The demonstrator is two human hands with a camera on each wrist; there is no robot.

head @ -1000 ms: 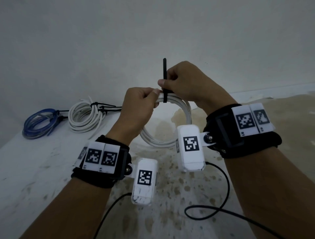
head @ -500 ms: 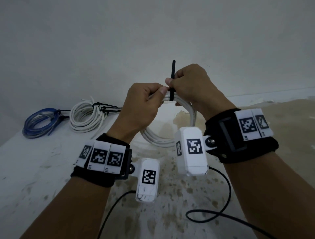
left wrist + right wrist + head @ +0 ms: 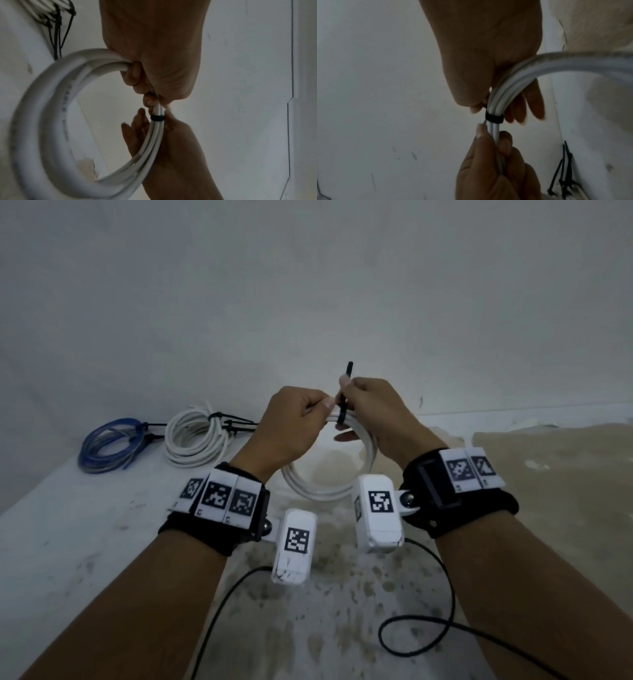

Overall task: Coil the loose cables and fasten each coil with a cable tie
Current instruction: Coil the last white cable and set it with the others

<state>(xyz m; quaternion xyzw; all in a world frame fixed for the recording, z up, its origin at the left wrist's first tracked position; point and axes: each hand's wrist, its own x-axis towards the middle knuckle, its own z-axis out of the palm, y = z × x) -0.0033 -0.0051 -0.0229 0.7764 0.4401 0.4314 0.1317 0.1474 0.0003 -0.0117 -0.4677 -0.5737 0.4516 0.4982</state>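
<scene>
1. Done, as far as it shows: a blue translucent cable coil (image 3: 109,445) and a white round cable coil (image 3: 195,440) lie side by side at the far left of the white stained table (image 3: 68,542), each cinched with black ties whose tails stick out.
2. In hand now: a third coil of thick white cable (image 3: 322,487), held up over the table between your hands.
3. Your left hand (image 3: 291,426) is curled round the coil's top strands, just left of the tie.
4. Your right hand (image 3: 373,416) pinches the black plastic cable tie (image 3: 342,409) by its upright tail; the other fingers lie loose behind the coil.
5. The tie band (image 3: 157,118) already wraps the strands snugly in both wrist views, so it looks threaded and near tight.
6. Left: probably a last pull, then set the coil down. No other loose cables are in view.
</scene>
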